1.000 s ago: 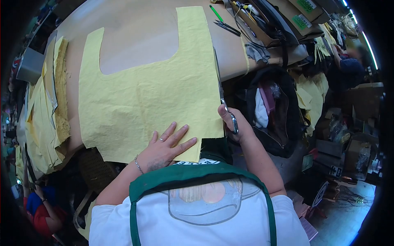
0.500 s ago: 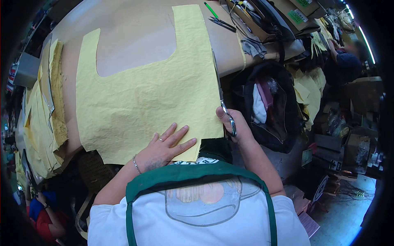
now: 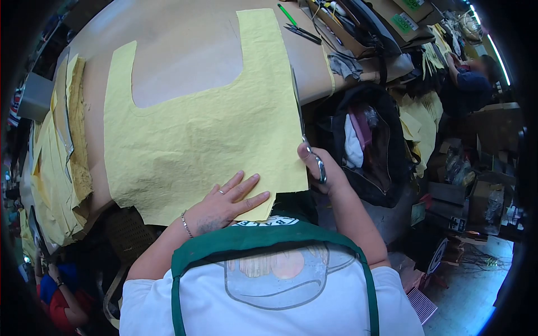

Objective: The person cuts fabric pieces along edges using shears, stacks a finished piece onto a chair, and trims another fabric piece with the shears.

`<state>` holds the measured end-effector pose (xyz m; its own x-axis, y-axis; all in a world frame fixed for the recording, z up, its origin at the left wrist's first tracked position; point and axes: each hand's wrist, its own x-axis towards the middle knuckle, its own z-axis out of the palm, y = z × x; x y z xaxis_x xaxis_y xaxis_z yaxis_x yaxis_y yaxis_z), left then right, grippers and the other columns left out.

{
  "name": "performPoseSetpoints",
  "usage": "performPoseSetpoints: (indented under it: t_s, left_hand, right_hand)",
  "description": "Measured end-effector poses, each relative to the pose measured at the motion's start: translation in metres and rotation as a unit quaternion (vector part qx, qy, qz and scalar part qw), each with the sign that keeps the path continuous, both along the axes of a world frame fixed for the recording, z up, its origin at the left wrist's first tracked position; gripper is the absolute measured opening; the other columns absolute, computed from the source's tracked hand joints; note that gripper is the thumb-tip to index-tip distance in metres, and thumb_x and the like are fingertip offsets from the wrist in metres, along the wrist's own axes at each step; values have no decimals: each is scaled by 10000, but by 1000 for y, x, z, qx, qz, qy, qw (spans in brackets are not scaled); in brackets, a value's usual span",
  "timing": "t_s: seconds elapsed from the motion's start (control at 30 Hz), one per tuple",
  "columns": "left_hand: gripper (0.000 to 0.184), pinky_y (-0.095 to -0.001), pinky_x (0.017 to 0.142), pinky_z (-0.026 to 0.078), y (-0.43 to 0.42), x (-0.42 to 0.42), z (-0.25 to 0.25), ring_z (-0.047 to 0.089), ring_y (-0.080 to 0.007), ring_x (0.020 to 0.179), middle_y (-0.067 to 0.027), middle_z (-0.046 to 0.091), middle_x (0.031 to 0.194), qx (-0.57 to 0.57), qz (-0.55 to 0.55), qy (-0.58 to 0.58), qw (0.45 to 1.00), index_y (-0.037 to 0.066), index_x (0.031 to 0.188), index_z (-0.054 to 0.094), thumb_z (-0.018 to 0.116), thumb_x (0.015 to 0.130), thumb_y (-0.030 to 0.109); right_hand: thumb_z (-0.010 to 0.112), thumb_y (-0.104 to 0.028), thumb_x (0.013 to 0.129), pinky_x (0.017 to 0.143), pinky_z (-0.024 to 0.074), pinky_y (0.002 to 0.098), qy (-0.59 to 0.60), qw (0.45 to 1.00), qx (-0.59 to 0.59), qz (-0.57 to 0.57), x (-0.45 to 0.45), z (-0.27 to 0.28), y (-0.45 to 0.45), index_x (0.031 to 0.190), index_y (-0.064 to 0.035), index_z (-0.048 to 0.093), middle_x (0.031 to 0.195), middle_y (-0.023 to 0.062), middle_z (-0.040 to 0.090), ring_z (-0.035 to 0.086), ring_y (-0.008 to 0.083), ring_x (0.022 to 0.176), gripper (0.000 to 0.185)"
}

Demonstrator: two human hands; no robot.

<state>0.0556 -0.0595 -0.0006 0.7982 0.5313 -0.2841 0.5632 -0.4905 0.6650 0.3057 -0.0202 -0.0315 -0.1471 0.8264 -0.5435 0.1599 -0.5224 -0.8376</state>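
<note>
My left hand (image 3: 228, 200) lies on yellow cloth (image 3: 190, 151) that looks matt and finely creased. The scissors (image 3: 321, 171) in my right hand (image 3: 332, 171) have polished metal handles with a bright, glossy shine. Beneath the cloth, the tabletop (image 3: 185, 67) is smooth, with a soft sheen. The yellow stack (image 3: 81, 134) to the side is dull cloth with a rough, ragged edge. My apron (image 3: 263, 239) is matt green cloth; my bracelet (image 3: 185, 224) is glinting metal. The black bag (image 3: 353, 96) is dull fabric, the carton (image 3: 386, 17) plain brown cardboard.

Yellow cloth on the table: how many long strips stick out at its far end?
2: the left strip and the right strip, at opposite sides of the yellow cloth. None seems hidden.
</note>
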Motion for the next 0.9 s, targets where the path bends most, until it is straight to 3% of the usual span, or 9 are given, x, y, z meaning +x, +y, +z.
performPoseSetpoints:
  t_s: [0.1,0.2,0.9]
  left_hand:
    - [626,-588,914,270,0,-1,4,128,-366,1276,-82,115,1408,-7,-16,8,1000,318,1325,218,502,771,252]
    - [622,-604,912,263,0,-2,12,116,-359,1280,-78,115,1407,-7,-29,35,999,331,1322,214,501,775,259]
    - [622,-607,926,245,-5,-7,5,100,-341,1286,-66,105,1409,-32,-24,-3,999,344,1319,208,511,777,316]
  right_hand:
    - [462,-762,593,431,368,246,3,999,-47,19,1,11,19,614,-51,476,544,24,453,460,105,481,712]
    - [437,-769,615,451,316,206,-23,996,-77,31,3,17,32,746,-40,551,601,3,503,454,83,506,750]
    - [528,-736,573,373,328,218,-94,995,-23,-27,0,9,22,623,-42,498,499,11,451,435,85,404,696]
